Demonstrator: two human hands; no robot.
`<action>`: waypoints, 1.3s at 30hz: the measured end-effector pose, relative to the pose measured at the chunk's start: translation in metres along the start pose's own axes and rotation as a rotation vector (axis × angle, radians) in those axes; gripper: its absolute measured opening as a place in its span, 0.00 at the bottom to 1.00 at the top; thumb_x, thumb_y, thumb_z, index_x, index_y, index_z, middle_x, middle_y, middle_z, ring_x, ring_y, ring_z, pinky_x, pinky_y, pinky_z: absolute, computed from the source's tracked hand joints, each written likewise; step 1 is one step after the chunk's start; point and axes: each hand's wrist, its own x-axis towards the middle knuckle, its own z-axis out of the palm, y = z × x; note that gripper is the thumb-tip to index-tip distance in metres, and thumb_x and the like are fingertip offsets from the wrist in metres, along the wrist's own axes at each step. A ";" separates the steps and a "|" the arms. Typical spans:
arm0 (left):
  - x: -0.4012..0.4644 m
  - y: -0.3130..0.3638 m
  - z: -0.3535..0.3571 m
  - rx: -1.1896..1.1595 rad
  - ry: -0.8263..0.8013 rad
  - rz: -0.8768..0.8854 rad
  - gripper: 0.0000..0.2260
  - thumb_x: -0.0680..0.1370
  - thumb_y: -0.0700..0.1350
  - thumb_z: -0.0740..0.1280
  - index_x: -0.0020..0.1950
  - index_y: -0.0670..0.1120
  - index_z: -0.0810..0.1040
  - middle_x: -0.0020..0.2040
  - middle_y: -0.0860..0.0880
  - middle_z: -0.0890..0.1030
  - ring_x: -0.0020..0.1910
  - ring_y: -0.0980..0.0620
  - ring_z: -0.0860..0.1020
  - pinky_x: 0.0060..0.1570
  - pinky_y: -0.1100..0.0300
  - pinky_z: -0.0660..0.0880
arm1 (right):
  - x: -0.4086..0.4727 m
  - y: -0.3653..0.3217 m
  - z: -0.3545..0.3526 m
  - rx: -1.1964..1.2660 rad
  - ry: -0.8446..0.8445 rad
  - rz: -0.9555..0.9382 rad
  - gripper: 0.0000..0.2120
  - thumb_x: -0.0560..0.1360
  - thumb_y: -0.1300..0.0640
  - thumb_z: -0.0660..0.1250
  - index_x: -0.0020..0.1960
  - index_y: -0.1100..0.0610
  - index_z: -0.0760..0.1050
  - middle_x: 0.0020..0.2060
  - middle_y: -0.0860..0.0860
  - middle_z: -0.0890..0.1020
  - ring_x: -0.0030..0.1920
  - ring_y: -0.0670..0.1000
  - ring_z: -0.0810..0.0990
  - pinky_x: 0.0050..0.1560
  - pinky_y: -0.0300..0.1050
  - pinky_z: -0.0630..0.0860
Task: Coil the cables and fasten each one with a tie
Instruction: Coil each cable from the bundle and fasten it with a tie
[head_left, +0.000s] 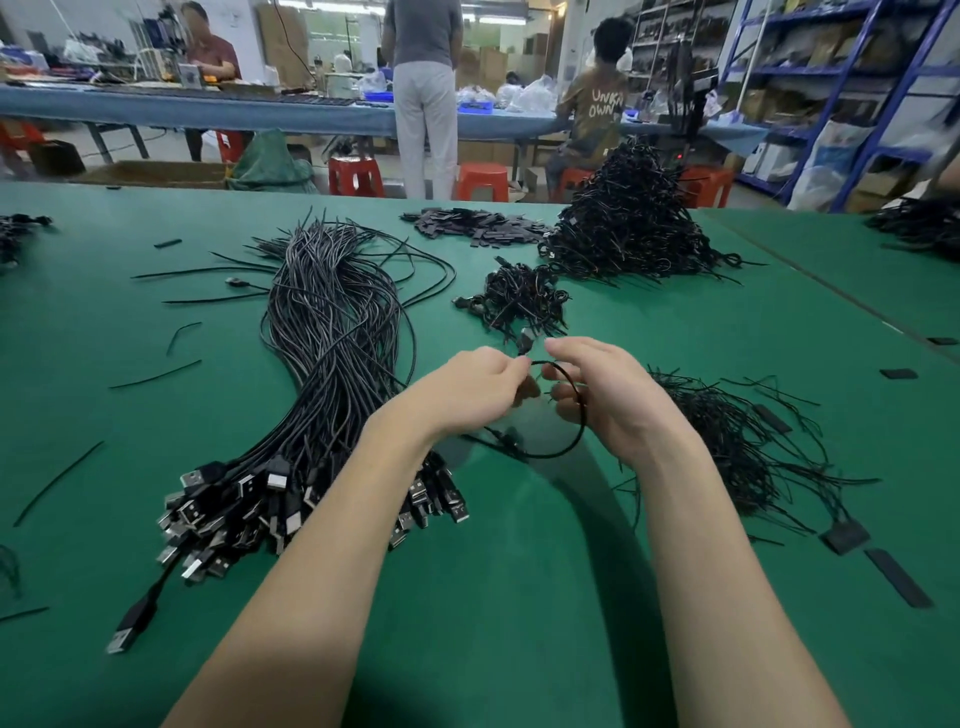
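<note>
On the green table (597, 571), a cable bundle (332, 364) is lying at the left. The left hand (470, 389) is pinching the cable (569, 415) above the table, looped between both hands; the right hand (605, 395) is gripping it too. Ties (737, 447) are lying at the right.
</note>
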 end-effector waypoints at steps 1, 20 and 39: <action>0.001 -0.001 0.002 0.044 0.085 0.016 0.22 0.86 0.53 0.51 0.44 0.43 0.78 0.41 0.48 0.82 0.41 0.50 0.80 0.43 0.59 0.74 | -0.001 -0.001 0.006 -0.002 -0.046 -0.040 0.02 0.81 0.59 0.66 0.50 0.56 0.76 0.38 0.51 0.75 0.29 0.45 0.71 0.30 0.36 0.73; -0.012 -0.009 -0.023 -1.219 -0.231 0.149 0.21 0.86 0.47 0.54 0.46 0.42 0.84 0.49 0.42 0.85 0.22 0.60 0.68 0.22 0.69 0.67 | 0.000 0.023 -0.031 0.554 -0.230 0.330 0.05 0.75 0.62 0.66 0.47 0.58 0.70 0.34 0.53 0.76 0.27 0.44 0.74 0.19 0.30 0.67; 0.007 0.008 0.002 -1.537 0.226 -0.031 0.18 0.87 0.47 0.50 0.39 0.46 0.69 0.25 0.54 0.65 0.25 0.55 0.71 0.27 0.65 0.69 | -0.007 0.022 0.000 -0.112 -0.308 0.091 0.12 0.79 0.74 0.60 0.45 0.64 0.79 0.43 0.60 0.85 0.43 0.53 0.85 0.51 0.45 0.84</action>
